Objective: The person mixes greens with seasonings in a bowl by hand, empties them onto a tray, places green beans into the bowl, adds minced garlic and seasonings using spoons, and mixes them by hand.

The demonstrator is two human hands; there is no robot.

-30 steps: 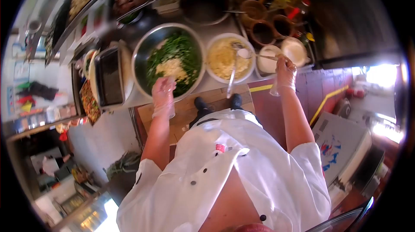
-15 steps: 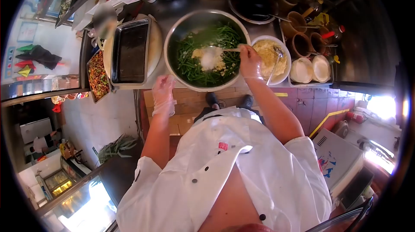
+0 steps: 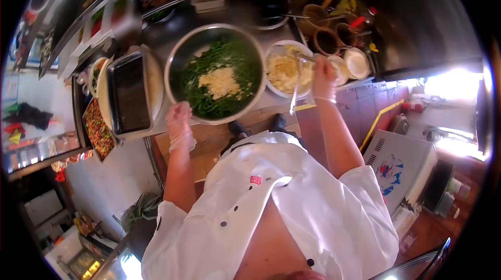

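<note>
Forearms reach forward from our white jacket (image 3: 271,201), elbows bent, hands well apart. Our left hand (image 3: 180,123) curls just beside the near rim of the steel bowl (image 3: 182,48); we see nothing in it, but cannot tell how closed it is. Our right hand (image 3: 325,79) grips a slim utensil (image 3: 304,57) pointing leftward over the white bowl (image 3: 273,90). We judge this a seasoning step, the next move calling for a steady wrist. Greens (image 3: 198,102) under a pale heap (image 3: 219,82) fill the steel bowl; brown pots (image 3: 326,41) stand beyond.
</note>
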